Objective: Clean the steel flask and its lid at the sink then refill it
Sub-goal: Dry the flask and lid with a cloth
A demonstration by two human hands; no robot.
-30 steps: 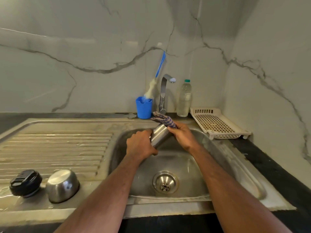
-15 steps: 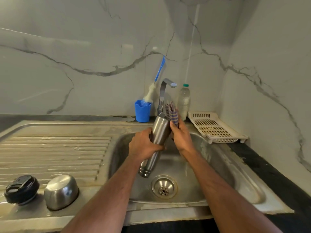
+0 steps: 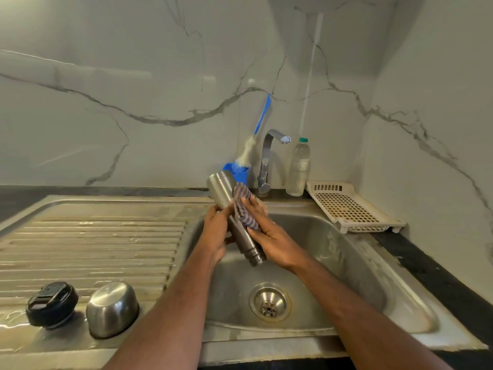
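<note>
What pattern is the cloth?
Blue and tan stripes on the cloth, head view.

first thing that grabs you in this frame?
The steel flask held tilted, mouth down, over the sink: the left hand grips it while the right hand presses a striped cloth against its side. Next, the black lid and steel cup sitting side by side on the drainboard, front left.
</note>
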